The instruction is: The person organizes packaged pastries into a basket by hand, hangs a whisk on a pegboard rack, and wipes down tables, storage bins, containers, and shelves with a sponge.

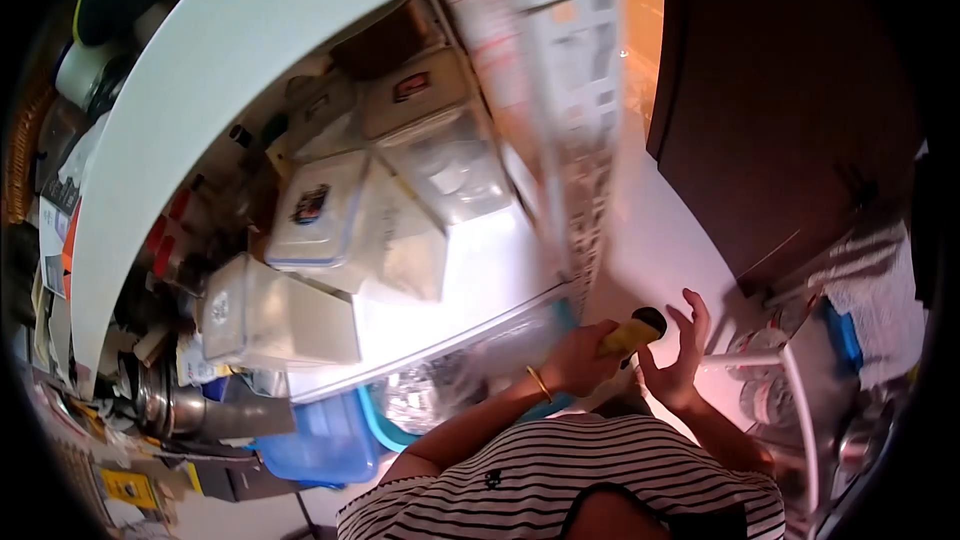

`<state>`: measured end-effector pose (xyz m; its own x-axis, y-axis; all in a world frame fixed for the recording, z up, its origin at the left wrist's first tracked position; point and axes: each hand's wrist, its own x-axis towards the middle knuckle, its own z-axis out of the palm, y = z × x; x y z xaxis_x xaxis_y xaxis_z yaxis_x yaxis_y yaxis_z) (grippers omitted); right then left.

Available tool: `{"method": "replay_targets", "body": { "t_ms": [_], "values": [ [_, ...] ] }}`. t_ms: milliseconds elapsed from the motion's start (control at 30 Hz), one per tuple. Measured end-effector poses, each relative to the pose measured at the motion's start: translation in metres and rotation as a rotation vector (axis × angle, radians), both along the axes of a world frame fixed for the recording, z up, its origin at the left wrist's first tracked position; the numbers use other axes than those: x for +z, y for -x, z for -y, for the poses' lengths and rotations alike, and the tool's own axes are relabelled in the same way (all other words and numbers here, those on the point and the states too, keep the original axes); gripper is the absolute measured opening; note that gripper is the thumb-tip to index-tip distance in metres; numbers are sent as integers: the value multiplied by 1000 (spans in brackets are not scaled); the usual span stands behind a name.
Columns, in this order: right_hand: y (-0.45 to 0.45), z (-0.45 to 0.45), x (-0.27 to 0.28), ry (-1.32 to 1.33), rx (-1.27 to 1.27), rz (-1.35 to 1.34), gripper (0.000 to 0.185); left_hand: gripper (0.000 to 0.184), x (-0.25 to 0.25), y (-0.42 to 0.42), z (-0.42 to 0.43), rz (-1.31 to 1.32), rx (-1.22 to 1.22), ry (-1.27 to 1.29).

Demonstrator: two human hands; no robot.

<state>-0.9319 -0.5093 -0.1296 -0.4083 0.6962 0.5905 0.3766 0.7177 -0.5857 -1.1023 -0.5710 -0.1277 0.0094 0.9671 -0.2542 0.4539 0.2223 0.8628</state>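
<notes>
My left hand (pixel 578 362), with a gold bangle at its wrist, is wrapped round a small yellow container (pixel 624 338) that has a dark round end. The container is tilted, with its dark end towards the upper right; its exact kind is unclear. Just right of it, my right hand (pixel 676 365) is raised with fingers apart and holds nothing. Its fingers come close to the dark end, and I cannot tell whether they touch. Both hands are in front of my striped shirt (pixel 560 475).
On the white shelf (pixel 480 275) to the left stand several lidded plastic containers (pixel 315 205). Beneath it are a turquoise tub (pixel 385 425) and a blue bin (pixel 325 440). A dark cabinet (pixel 790 110) is at upper right; a white rail (pixel 800 410) is beside my right arm.
</notes>
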Motion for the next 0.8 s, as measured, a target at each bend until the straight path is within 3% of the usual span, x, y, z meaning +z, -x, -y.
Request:
{"method": "replay_targets", "body": {
  "t_ms": [33,67,100,133,200,233,267,300,367,400,433,467,533,567,600,633,733,800],
  "values": [
    [-20,-19,-37,188,34,8,71,43,-9,-16,-16,4,12,17],
    [-38,-35,-62,384,68,4,76,43,-19,-37,-36,100,204,-99],
    [-42,-40,-67,1081,228,-432,65,43,-29,-52,-50,198,390,-226],
    [-46,-55,-49,1499,227,-453,49,43,-35,-61,-56,197,397,-206],
    [-49,-81,-127,1748,456,-736,45,44,-43,-80,-68,56,191,-441],
    [-46,-93,-118,1848,489,-792,41,49,-15,-80,-59,49,168,-191],
    [-27,-110,-102,1944,520,-874,37,47,4,-78,-54,-141,145,-252],
    [-4,-124,-86,1800,517,-810,33,45,18,-68,-49,-328,95,-315],
    [42,-146,-41,1613,545,-816,26,31,24,-49,-15,-294,276,-316],
    [72,-148,-46,1447,563,-859,28,26,2,-42,11,-148,517,-232],
    [95,-151,-48,854,556,-627,27,24,-22,-35,37,-137,671,-249],
    [113,-155,-47,274,528,-349,26,23,-25,-30,52,-247,665,-195],
    [140,-153,-50,344,804,78,24,21,-32,-30,63,-401,648,-160],
    [139,-159,-27,396,803,290,21,20,-42,-29,69,-437,631,-161],
    [165,-169,-60,284,935,30,22,20,-53,-27,70,-468,620,-160],
    [176,-176,-58,263,890,54,22,19,-47,-30,62,-550,587,-152],
    [224,-205,-53,274,692,236,27,19,-42,-34,46,-445,704,-24],
    [266,-239,-51,215,709,174,32,20,-48,-35,44,-447,791,-41]
  ]
}}
